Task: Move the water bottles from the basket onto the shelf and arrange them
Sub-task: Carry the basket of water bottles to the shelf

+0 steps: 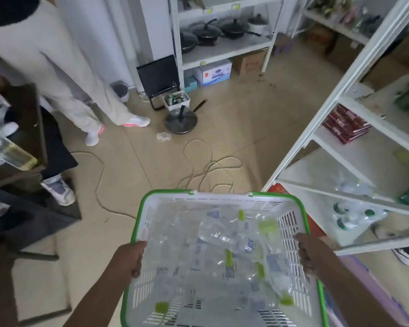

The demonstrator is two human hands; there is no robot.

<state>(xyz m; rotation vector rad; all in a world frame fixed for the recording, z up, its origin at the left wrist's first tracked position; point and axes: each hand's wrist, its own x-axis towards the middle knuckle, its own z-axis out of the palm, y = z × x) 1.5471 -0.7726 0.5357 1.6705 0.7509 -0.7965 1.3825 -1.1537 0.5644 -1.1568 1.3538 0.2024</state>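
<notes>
I carry a white plastic basket (pixel 222 199) with a green rim in front of me, above the floor. Several clear water bottles (pixel 224 237) with light green caps lie loose inside it. My left hand (pixel 132 258) grips the basket's left rim and my right hand (pixel 309 253) grips its right rim. The white metal shelf (pixel 354 159) stands to the right of the basket. Its lower levels hold a few clear bottles with dark green caps (pixel 354 215).
Red packets (pixel 345 126) lie on a shelf level. A tangled cable (pixel 208 166) and a pan with lid (pixel 181 122) lie on the floor ahead. A person in light trousers (pixel 64 74) stands at the left, by a dark table (pixel 21 128). Another rack holds pans (pixel 213 31).
</notes>
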